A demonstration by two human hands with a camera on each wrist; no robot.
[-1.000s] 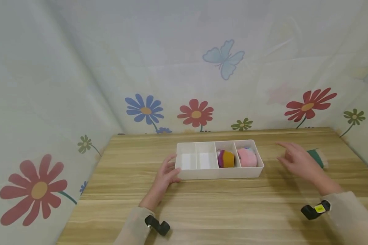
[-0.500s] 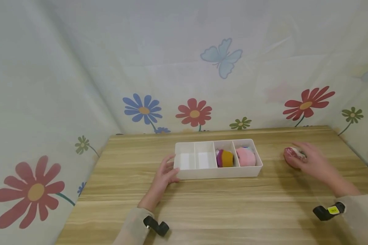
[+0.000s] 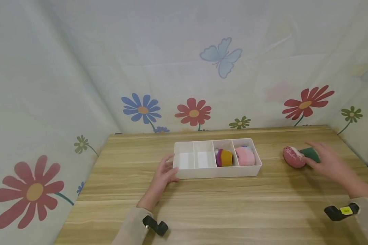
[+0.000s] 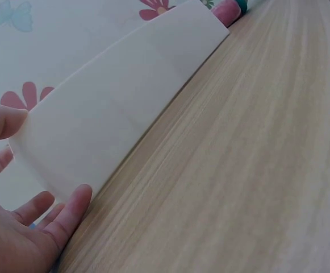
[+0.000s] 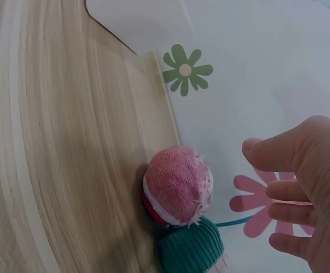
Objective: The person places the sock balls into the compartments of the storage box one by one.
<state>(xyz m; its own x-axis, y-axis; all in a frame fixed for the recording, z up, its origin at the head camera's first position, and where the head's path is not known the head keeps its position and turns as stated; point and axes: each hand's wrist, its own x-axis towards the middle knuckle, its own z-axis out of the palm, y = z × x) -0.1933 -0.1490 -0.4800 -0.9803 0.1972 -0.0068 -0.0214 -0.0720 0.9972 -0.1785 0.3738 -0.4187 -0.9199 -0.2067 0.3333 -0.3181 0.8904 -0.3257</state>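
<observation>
A white divided box point(image 3: 217, 173) holds an orange-and-purple rolled sock point(image 3: 225, 158) and a pink rolled sock point(image 3: 246, 156) in its two right compartments. My left hand point(image 3: 163, 173) rests on the box's left end, its thumb by the front corner and its relaxed fingers along the end wall. To the right of the box, a mottled pink-and-white rolled sock point(image 5: 179, 185) lies against a green rolled sock point(image 5: 192, 245) with a ribbed surface. My right hand point(image 3: 329, 161) is over the green sock, partly hiding it. In the right wrist view its fingers are spread apart, holding nothing.
Everything stands on a wood-grain table point(image 3: 220, 211). A pale curtain point(image 3: 159, 61) printed with flowers and a butterfly hangs behind and to the left of it. The box's two left compartments point(image 3: 186, 160) show bare white floors.
My right hand has moved rightward, from beside the box to over the green sock. The pink-and-white sock, earlier hidden by the hand, has come into view. My left hand stays at the box.
</observation>
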